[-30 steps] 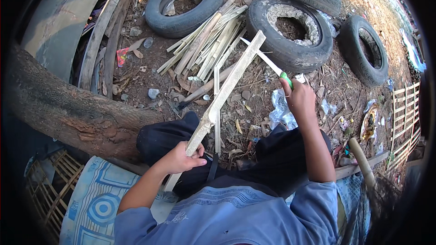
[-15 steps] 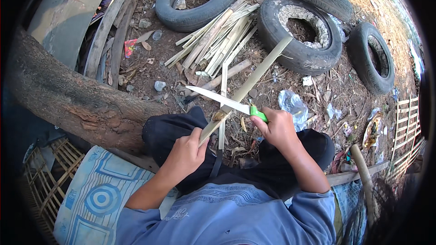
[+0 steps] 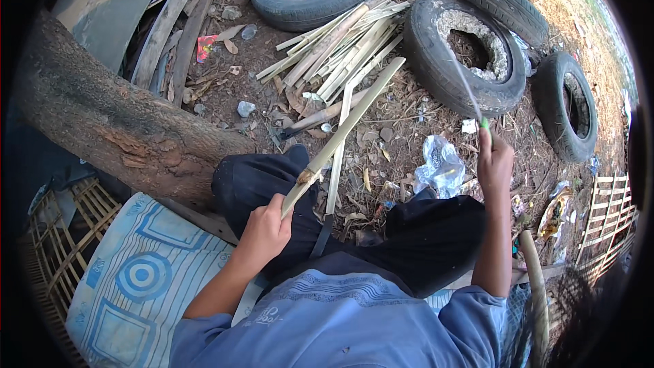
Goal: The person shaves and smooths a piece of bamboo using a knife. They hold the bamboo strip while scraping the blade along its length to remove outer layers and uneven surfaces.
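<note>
at nine o'clock slants a thick, rough-barked brown tree trunk [image 3: 129, 140]. at seven, the bare left hand [image 3: 266, 233] has its grip closed round the lower end of a long, flat, pale-green bamboo strip [image 3: 348, 124], which points toward one. at twelve, thin, pale split-bamboo sticks [image 3: 334, 49] lie heaped on brown earth [image 3: 407, 135]. at three, the right hand [image 3: 496, 165] has its grip wrapped round a narrow-bladed, green-handled knife [image 3: 471, 99], tip toward eleven, well apart from the strip.
</note>
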Motion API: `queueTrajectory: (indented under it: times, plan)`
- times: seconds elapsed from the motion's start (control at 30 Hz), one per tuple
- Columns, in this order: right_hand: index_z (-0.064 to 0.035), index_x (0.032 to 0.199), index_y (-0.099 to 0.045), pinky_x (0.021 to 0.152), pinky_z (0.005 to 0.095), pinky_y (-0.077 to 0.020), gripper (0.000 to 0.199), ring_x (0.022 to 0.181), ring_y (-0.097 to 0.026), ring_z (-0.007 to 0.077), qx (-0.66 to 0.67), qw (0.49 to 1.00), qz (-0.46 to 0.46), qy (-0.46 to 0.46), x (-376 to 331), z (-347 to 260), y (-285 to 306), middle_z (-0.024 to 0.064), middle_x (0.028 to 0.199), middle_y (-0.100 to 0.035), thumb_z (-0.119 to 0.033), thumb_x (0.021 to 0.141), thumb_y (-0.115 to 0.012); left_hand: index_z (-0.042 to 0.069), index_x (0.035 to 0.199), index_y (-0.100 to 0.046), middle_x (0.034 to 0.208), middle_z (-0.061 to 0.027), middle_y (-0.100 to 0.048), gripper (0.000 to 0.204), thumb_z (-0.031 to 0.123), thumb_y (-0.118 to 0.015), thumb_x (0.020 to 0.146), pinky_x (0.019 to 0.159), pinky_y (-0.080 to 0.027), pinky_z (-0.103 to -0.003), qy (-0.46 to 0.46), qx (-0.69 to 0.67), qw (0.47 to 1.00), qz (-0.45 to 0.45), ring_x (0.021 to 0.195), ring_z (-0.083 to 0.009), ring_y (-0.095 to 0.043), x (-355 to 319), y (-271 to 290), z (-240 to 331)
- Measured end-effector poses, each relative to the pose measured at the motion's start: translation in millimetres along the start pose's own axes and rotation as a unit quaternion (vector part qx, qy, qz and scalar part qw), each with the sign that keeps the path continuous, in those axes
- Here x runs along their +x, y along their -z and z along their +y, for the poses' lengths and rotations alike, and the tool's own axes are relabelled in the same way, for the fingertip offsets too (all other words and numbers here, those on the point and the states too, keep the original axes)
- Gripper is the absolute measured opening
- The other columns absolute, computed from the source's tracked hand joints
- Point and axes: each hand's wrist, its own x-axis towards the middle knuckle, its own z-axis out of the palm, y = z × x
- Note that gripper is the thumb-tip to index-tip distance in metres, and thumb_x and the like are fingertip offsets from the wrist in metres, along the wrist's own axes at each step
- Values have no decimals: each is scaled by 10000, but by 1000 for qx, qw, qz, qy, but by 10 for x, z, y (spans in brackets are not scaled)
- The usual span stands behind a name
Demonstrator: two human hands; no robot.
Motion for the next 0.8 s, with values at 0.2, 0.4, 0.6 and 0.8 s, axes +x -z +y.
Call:
queueTrajectory:
  times: [0.2, 0.4, 0.6, 0.8]
  plan:
    - [-45, 670, -541, 533, 452, -461, 483, 553, -589, 388, 16, 962, -106, 252, -565, -520, -795, 171, 559, -562, -485, 850, -626, -36, 928, -530, 726, -255, -604, 118, 80, -510, 927, 610, -480, -450, -40, -96, 993, -49, 745, -450, -609, 71, -84, 396]
    - [14, 721, -648, 567, 493, -448, 615, 627, -611, 423, -139, 988, 52, -52, 366, 416, -247, 242, 634, -601, -531, 939, -464, -25, 923, -524, 698, -245, -580, 131, 103, -502, 940, 597, -452, -460, -30, -64, 992, -103, 715, -446, -596, -56, -88, 135]
    - [1, 683, -581, 541, 480, -439, 507, 564, -567, 419, 29, 969, -135, 204, -576, -837, -570, 220, 549, -540, -455, 903, -582, -17, 884, -472, 740, -249, -600, 135, 100, -538, 900, 622, -468, -511, -11, 22, 1000, 10, 728, -458, -596, -67, 72, 162]
    - [30, 776, -571, 483, 405, -382, 384, 473, -535, 297, 145, 989, -14, 31, -10, -557, -799, 181, 548, -524, -304, 962, -537, -4, 868, -475, 739, -250, -601, 132, 94, -564, 872, 620, -467, -522, -10, 99, 992, 82, 711, -461, -594, -218, 366, -216]
